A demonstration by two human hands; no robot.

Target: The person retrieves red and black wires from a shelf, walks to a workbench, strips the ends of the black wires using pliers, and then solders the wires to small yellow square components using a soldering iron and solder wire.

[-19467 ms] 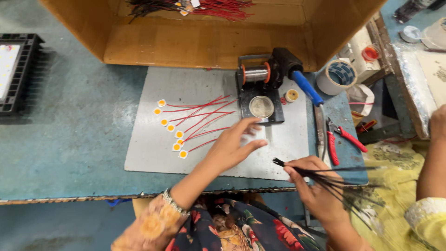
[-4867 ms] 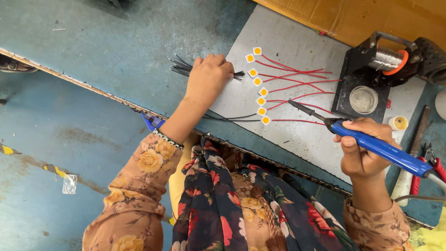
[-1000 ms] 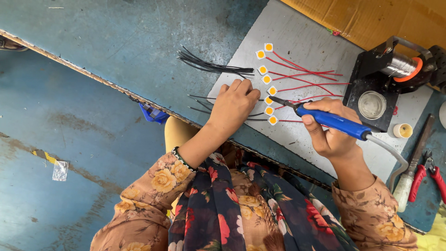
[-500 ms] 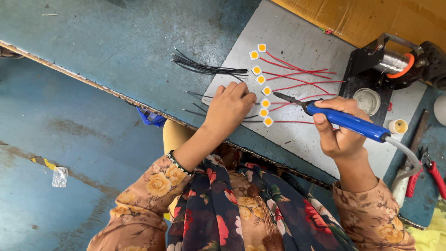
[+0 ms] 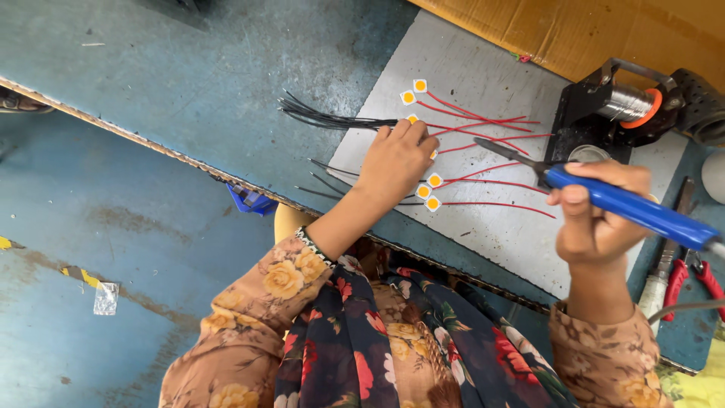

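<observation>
Grey mat (image 5: pixel 483 227): left hand (image 5: pixel 396 162) on black wires (image 5: pixel 332 119), right hand (image 5: pixel 596 215) w/ soldering iron (image 5: pixel 627 208).

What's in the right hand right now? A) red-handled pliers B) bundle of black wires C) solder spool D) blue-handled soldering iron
D: the right hand grips the blue-handled soldering iron, tip raised off the grey mat; the red-handled pliers lie off to the side.

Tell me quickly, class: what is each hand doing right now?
Left hand: fingers pressed down on the small square chips and black wires on the grey mat.
Right hand: closed around the blue soldering iron.
</observation>
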